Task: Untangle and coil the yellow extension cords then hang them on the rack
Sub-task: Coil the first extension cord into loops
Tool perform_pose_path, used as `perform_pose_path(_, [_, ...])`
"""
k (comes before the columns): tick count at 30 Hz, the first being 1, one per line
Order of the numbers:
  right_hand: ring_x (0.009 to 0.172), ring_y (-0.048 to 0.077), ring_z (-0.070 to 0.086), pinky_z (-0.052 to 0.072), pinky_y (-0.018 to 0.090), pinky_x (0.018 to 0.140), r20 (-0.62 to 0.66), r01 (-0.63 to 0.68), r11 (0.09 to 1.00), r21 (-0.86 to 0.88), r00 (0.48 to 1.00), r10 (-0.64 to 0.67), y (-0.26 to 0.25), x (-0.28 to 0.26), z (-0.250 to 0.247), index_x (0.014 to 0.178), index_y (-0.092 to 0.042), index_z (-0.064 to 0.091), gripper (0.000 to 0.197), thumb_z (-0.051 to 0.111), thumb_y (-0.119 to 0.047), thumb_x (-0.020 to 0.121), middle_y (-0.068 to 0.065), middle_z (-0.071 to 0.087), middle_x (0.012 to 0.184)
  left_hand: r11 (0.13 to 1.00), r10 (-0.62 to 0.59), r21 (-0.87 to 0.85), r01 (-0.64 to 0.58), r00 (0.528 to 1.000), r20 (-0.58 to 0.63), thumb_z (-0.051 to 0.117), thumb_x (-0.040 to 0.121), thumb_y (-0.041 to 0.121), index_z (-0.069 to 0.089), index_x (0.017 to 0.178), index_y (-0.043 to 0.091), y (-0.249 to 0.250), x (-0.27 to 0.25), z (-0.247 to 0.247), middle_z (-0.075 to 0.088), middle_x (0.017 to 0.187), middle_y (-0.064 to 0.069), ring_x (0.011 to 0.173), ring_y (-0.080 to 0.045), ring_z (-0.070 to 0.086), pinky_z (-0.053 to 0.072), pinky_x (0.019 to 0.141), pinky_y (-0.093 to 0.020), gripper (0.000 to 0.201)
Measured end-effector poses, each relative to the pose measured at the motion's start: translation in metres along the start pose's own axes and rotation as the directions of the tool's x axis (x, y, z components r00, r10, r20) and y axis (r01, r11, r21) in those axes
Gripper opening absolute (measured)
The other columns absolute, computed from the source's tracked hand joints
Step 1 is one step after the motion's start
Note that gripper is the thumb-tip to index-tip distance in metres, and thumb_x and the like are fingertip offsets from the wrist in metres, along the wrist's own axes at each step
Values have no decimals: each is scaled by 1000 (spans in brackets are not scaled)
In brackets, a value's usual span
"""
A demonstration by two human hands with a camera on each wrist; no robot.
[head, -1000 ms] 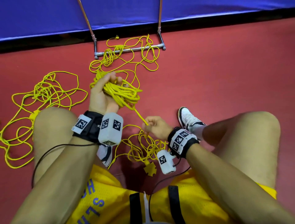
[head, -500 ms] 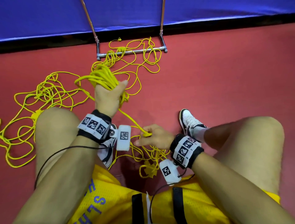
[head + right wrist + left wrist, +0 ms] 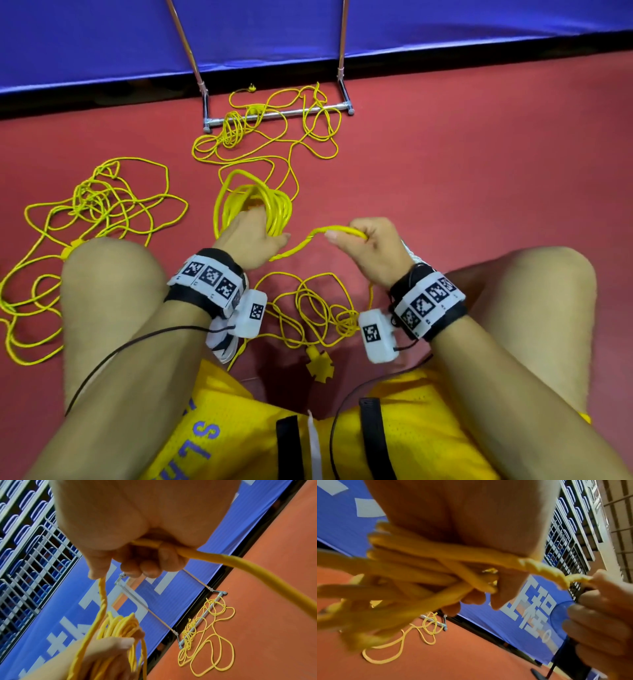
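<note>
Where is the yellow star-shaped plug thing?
In the head view, the star-shaped plug lies on the red floor between the person's legs, just below the loose cord tangle.

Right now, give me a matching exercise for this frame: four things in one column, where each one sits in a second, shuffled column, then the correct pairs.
Things:
1. coiled bundle
2. twisted strand
3. cross-shaped plug
4. rack base bar

Places:
A. on the red floor between the person's legs
B. stretched between the left hand and the right hand
C. gripped in the left hand
D. by the blue barrier, with loose cord draped over it

Pairs: 1-C, 2-B, 3-A, 4-D
</note>
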State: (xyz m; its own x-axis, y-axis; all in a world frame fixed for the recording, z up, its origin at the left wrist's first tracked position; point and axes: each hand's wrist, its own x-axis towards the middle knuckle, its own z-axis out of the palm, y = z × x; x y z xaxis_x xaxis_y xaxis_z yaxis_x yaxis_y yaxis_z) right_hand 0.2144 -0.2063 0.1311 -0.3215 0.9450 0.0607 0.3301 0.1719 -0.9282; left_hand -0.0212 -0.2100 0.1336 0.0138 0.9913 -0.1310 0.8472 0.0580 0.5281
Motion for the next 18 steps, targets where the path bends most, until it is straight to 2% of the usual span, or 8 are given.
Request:
perform_pose_path(3, [50, 3, 23, 22, 22, 48, -115, 34, 999, -11, 993, -35, -4, 5, -11, 50, -18, 38, 53, 78, -30, 82, -12, 25, 51, 970, 60, -242, -21, 986, 157, 60, 88, 49, 39, 67, 13, 13, -8, -1, 43, 60, 5, 63, -21, 48, 33, 66, -35, 46])
perform_pose_path(5, [50, 5, 24, 23, 22, 48, -190, 49, 999, -21, 980, -52, -3, 9, -15, 52, -8, 40, 55, 81, -35, 76, -9, 27, 51, 892, 3, -429, 144, 946, 324, 50, 84, 77, 56, 75, -3, 21, -16, 4, 57, 58, -10, 56, -24, 54, 45, 64, -38, 81])
perform_pose_path(7, [50, 8, 26, 26, 27, 47, -240, 18, 1000, -22, 970, -23, 1, 15, -17, 52, -10, 40, 58, 82, -47, 69, -8, 29, 49, 797, 66, -552, 246, 873, 483, 50, 63, 95, 62, 92, -15, 26, -22, 11, 55, 54, -21, 52, -29, 55, 48, 61, -38, 115])
perform_pose_path(9, [49, 12, 31, 31, 30, 44, -252, -41, 999, 5, 967, 41, 4, 19, -19, 52, -10, 41, 62, 85, -54, 63, -4, 33, 48, 704, 197, -657, 269, 815, 545, 70, 67, 74, 63, 95, -15, 33, -27, 18, 47, 46, -11, 46, -25, 50, 47, 68, -46, 94])
perform_pose_path(11, [45, 10, 32, 31, 25, 41, -238, -55, 998, 16, 970, 57, 8, 21, -20, 54, -6, 42, 62, 87, -48, 65, 0, 36, 49, 637, 310, -721, 272, 766, 563, 73, 79, 37, 68, 73, 1, 40, -30, 15, 42, 43, -5, 44, -23, 46, 46, 76, -50, 36])
perform_pose_path(12, [45, 8, 29, 29, 24, 42, -230, -59, 998, 5, 972, 58, 8, 22, -19, 55, -2, 41, 65, 86, -49, 65, 0, 34, 49, 593, 359, -755, 280, 747, 560, 70, 80, 25, 65, 61, 9, 42, -31, 13, 41, 42, -3, 44, -23, 45, 48, 77, -47, 25])
perform_pose_path(14, [50, 10, 26, 25, 28, 46, -232, -80, 997, 14, 969, 81, 14, 24, -14, 54, -3, 36, 71, 78, -59, 64, -1, 29, 51, 466, 397, -800, 378, 719, 571, 75, 75, 22, 59, 57, 12, 45, -32, 10, 41, 41, -1, 44, -21, 46, 52, 76, -41, 26])
perform_pose_path(18, [53, 15, 23, 22, 32, 49, -126, -190, 981, 44, 973, 194, 30, 25, 8, 46, -18, 31, 63, 60, -67, 73, 0, 25, 52, 112, 530, -833, 542, 677, 511, 78, 74, 27, 61, 74, 7, 44, -38, 2, 42, 43, 2, 51, -19, 49, 52, 78, -38, 27])
